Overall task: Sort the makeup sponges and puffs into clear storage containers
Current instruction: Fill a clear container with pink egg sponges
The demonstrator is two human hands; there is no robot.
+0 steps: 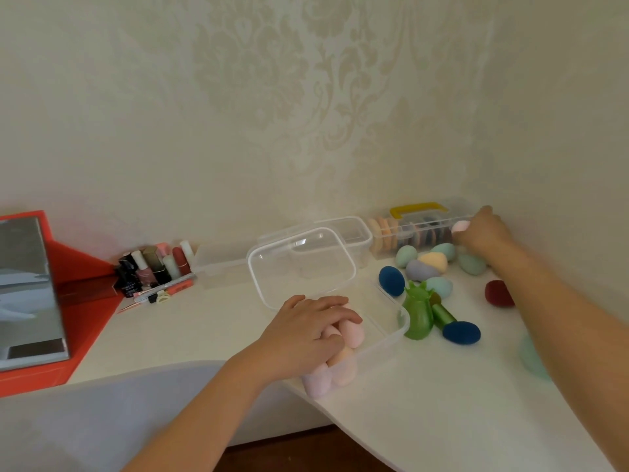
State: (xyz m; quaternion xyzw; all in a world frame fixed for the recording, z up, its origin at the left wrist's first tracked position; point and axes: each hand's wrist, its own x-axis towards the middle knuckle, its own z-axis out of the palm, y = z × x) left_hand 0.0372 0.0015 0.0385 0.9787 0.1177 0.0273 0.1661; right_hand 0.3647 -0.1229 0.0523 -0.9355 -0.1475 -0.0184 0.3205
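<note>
The left hand (308, 330) rests in the near clear box (391, 338), fingers curled over pink sponges (354, 333). The right hand (483, 233) pinches a pink sponge (460, 226) at the back — beside the puff case (425, 229).

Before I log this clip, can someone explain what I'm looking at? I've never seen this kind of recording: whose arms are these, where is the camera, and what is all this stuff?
There is no machine here. One wide camera worn on a person's head looks forward and down at a white table, so both bare arms reach in from below.

The left hand rests on pale pink and peach sponges inside an open clear container, whose lid leans behind it. The right hand reaches to the far right and has a grip on a pink sponge beside a long clear box of flat round puffs.

Loose on the table lie teal, yellow, lilac, blue and dark red sponges, plus a green plastic holder. Cosmetics bottles stand at left.
</note>
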